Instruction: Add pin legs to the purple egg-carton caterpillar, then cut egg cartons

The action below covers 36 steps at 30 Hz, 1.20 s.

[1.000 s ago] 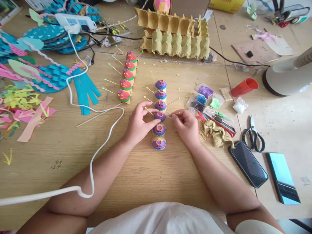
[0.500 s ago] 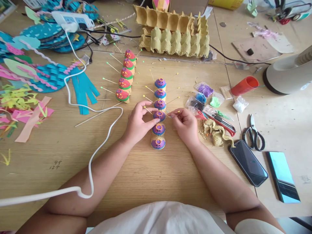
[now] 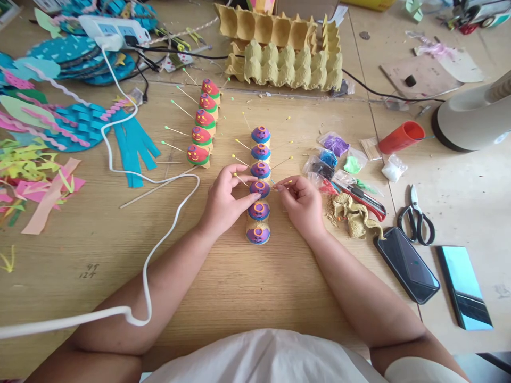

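Note:
A caterpillar made of purple-topped egg-carton cups [image 3: 258, 210] lies in a row at the middle of the wooden table, with yellow-tipped sticks poking out of its sides. My left hand [image 3: 223, 202] grips the fourth cup from the left side, fingers curled on it. My right hand [image 3: 304, 205] pinches a thin yellow-tipped stick [image 3: 284, 184] against the right side of the same cup. A second caterpillar with red and green tops [image 3: 203, 127] lies to the upper left, apart from both hands.
Egg cartons [image 3: 285, 50] stand at the back. Small bags of coloured clay [image 3: 335, 159], a red cup [image 3: 399, 137], scissors [image 3: 417, 218] and two phones [image 3: 435, 271] lie on the right. Cut foam shapes [image 3: 48, 117] and a white cable [image 3: 159, 234] cover the left.
Both hands stay at the fourth cup; the right hand's stick has edged slightly closer to it. The view has tipped a little.

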### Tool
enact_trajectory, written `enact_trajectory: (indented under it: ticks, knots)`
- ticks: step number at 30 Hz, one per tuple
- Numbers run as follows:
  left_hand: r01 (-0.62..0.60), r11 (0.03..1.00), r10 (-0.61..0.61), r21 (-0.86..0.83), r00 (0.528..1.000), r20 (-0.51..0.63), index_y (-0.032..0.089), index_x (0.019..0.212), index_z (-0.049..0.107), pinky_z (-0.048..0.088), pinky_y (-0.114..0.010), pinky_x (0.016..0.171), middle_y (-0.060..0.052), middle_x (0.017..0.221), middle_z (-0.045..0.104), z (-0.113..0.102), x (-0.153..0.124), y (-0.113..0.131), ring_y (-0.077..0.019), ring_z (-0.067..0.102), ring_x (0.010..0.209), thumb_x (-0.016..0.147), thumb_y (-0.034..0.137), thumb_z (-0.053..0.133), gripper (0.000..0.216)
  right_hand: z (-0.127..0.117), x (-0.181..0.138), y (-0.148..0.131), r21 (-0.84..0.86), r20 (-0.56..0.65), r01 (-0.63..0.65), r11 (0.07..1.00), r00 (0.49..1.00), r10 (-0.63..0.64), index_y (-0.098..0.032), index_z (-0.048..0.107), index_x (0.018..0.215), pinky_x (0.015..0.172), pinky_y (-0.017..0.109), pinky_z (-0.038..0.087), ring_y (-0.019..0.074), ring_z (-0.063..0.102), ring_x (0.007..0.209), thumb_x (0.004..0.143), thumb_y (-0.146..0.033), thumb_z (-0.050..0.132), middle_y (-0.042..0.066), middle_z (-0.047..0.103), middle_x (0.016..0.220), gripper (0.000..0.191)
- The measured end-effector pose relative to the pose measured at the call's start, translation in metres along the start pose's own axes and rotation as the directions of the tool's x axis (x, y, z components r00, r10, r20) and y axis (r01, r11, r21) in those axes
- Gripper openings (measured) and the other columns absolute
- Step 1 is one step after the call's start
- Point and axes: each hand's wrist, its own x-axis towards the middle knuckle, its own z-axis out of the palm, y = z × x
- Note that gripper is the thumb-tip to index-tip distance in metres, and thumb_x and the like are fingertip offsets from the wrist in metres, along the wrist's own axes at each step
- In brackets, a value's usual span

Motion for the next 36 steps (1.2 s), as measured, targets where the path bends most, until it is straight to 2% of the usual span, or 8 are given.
enact_trajectory:
  ticks: [6,20,36]
  knots:
    - [-0.007,1.0,0.007,-0.002,1.0,0.009,0.027,0.125,0.047,0.046,-0.048,0.114,-0.005,0.117,0.073,-0.0008,-0.0004,-0.0014,-0.0222,0.071,0.114,0.079,0.018,0.079,0.057,-0.0003,0.0002,-0.0016,0.006,0.013,-0.015,1.0,1.0,0.015,-0.022,0.065,0.083,0.052,0.025,0.027,0.0096,0.034,0.054,0.089,-0.032,0.064,-0.006,0.045,0.059,0.011]
    - [-0.002,1.0,0.002,0.006,1.0,0.008,0.027,0.123,0.048,0.046,-0.049,0.114,-0.004,0.116,0.073,-0.0006,-0.0009,-0.0017,-0.023,0.071,0.115,0.078,0.018,0.079,0.055,0.0,0.0006,-0.0032,0.021,0.007,-0.034,0.999,0.999,0.033,-0.021,0.067,0.082,0.051,0.024,0.029,0.009,0.038,0.055,0.087,-0.032,0.065,-0.003,0.056,0.064,0.012]
    - [0.012,1.0,-0.012,-0.018,1.0,0.0,0.026,0.122,0.048,0.048,-0.046,0.111,-0.005,0.118,0.073,0.0003,-0.001,-0.0001,-0.0217,0.072,0.112,0.078,0.018,0.079,0.054,0.0003,0.0015,-0.0026,0.064,0.04,-0.063,0.996,0.997,0.061,-0.02,0.071,0.084,0.05,0.025,0.028,0.0088,0.038,0.054,0.088,-0.031,0.063,-0.002,0.059,0.067,0.015]
